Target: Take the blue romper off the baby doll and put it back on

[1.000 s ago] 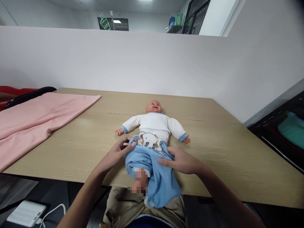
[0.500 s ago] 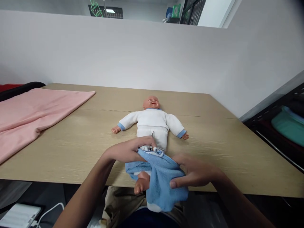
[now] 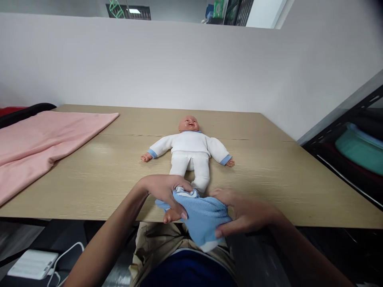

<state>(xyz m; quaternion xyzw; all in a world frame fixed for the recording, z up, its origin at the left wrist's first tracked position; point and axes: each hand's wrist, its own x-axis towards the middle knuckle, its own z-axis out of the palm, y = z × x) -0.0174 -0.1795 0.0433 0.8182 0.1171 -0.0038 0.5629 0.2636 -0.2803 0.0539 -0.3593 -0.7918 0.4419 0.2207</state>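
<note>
A baby doll (image 3: 191,142) in a white top and white bottoms with blue cuffs lies face up on the table, its legs pointing toward me. A blue fleecy garment (image 3: 203,217) with white trim, which looks like small trousers, is bunched around its lower legs. From its left part pokes a bare doll foot (image 3: 171,215); the other foot is hidden. My left hand (image 3: 167,192) grips the garment's upper edge, thumb pressed on the cloth. My right hand (image 3: 243,211) curls around the garment's right side, its fingers partly behind the fabric.
The wooden table (image 3: 269,179) ends at its front edge just under the garment. A pink cloth (image 3: 50,139) lies on the left. A white wall (image 3: 179,63) rises behind the table. Below left are a white power bank (image 3: 34,264) and its cable. A black rack (image 3: 344,159) stands right.
My left thumb has come over the front of the garment. The cloth sits closer to the table edge and hangs less low. More of the doll's white legs shows, now apart.
</note>
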